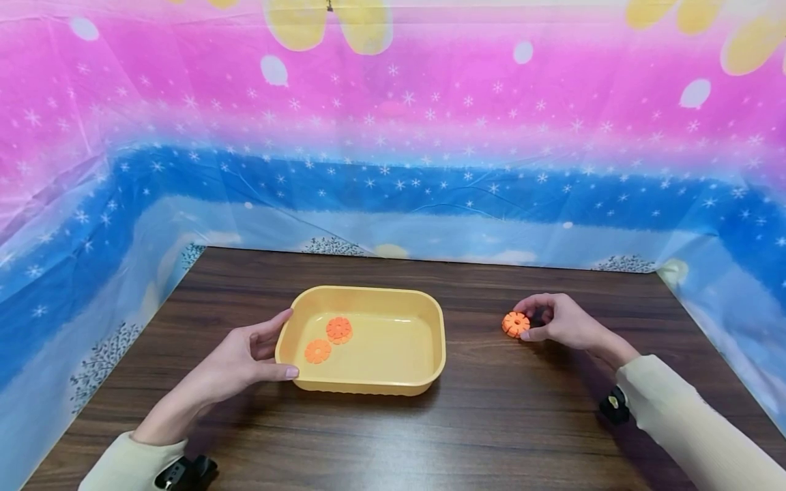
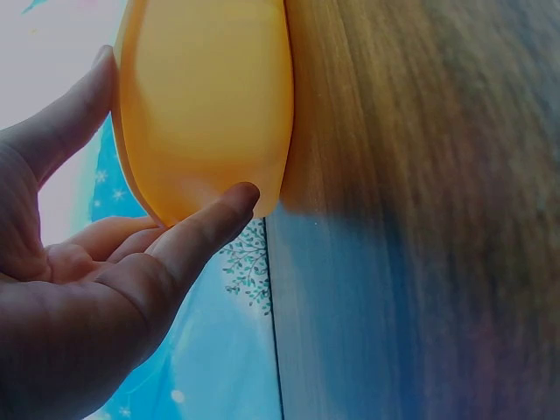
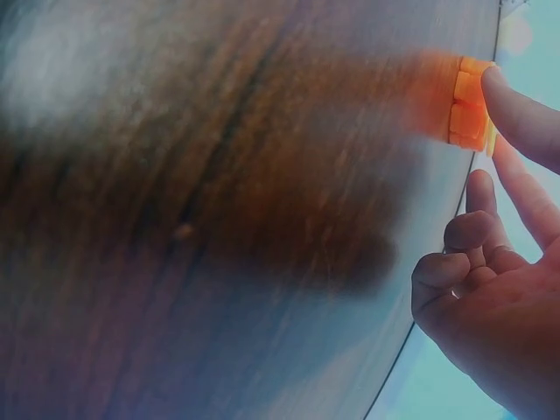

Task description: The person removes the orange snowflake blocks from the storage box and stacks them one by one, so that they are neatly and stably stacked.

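Orange stacked discs (image 1: 514, 325) are pinched by the right hand (image 1: 563, 322) at the tabletop (image 1: 491, 423), well right of a yellow tray (image 1: 387, 348) — the left hand (image 1: 230, 361) grips the tray's left end, and more orange discs (image 1: 317, 352) lie inside near that end.

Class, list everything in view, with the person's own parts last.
Table: 1, dark brown, across the foreground
Backdrop cloth: 1, pink, blue and white, behind the table
Tray: 1, yellow, on the table, left of centre
Discs: at least 2, orange, in the tray's left half
Disc stack: 1, orange, right of the tray
Sleeves: 2, cream, lower left and right
Small devices: 2, black, by the sleeves
Left hand: 1, bare, gripping the tray's left end
Right hand: 1, bare, pinching the disc stack
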A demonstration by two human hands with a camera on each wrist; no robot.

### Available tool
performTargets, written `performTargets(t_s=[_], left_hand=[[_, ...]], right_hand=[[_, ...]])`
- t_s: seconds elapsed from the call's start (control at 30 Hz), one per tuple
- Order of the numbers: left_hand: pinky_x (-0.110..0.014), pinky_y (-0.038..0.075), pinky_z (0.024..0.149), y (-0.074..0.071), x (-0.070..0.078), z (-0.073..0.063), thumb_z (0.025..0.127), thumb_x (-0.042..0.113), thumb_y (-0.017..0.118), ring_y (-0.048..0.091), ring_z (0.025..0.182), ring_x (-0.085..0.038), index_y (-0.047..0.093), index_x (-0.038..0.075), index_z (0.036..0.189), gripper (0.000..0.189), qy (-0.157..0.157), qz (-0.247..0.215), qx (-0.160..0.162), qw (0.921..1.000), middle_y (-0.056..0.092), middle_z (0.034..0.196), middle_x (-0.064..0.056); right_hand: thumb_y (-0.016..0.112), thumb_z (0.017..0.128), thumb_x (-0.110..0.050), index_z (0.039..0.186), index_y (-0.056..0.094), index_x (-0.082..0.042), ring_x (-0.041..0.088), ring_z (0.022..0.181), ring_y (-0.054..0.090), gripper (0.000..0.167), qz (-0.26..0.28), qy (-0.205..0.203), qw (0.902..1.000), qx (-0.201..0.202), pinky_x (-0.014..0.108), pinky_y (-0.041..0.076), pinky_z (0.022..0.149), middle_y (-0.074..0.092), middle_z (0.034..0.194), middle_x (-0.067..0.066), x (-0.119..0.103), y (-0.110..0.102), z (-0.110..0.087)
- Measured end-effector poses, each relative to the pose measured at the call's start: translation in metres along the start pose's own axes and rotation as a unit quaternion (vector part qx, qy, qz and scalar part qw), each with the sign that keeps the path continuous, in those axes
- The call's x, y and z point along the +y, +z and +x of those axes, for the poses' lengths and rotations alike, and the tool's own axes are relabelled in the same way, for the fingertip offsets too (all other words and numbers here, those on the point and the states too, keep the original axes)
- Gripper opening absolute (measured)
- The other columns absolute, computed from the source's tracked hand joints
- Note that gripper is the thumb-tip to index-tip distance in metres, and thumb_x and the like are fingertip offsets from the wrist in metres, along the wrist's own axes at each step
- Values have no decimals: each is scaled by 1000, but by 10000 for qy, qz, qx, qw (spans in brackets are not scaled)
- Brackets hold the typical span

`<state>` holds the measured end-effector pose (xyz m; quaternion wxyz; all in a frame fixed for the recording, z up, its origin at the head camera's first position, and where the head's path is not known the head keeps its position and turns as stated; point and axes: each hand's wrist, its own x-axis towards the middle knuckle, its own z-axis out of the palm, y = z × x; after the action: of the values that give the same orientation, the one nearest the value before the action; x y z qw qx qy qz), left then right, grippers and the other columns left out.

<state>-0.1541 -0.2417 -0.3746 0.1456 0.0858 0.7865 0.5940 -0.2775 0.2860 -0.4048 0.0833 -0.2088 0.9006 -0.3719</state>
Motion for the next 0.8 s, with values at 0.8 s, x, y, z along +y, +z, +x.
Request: performTargets(t_s=[0.8], left_hand=[[-32,49,85,0,-1,0,75,11,77,38,126,-31,20,11,148,93,103,-45,-35,9999,28,147,-16]], right_hand=[[80,73,-21,109,64,-15,25,65,43,40,-37,-33,10000,-44,28,35,53,55,94,11,3,0,0]])
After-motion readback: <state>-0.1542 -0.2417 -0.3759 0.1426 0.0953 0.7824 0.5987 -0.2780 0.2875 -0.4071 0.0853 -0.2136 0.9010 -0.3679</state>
